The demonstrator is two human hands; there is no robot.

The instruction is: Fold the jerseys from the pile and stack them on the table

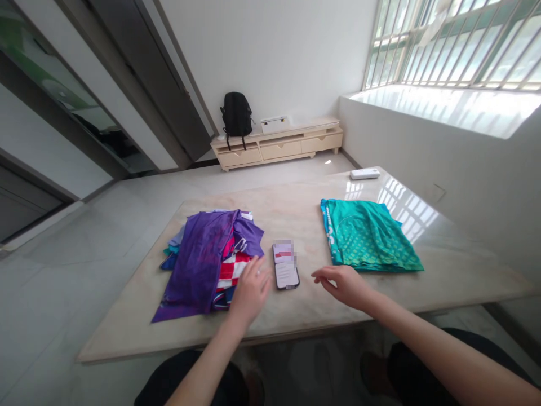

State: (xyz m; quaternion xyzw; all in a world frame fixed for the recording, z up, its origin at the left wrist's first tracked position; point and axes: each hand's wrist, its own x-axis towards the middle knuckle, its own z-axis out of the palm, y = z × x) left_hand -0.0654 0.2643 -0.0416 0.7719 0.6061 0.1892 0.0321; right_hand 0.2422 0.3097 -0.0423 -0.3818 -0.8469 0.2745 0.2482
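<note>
At ten o'clock from the nearer left hand [250,290], the purple garment [196,262] is spread over a clothing pile [231,272], its long axis slanted one to seven. Neither hand is seen filled: the left's fingers are slightly parted, the farther right hand [344,285] loosely curled.

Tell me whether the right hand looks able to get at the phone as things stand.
Most likely yes: the right hand seems to hold nothing and is close to the phone, with no visible object between them.
</note>
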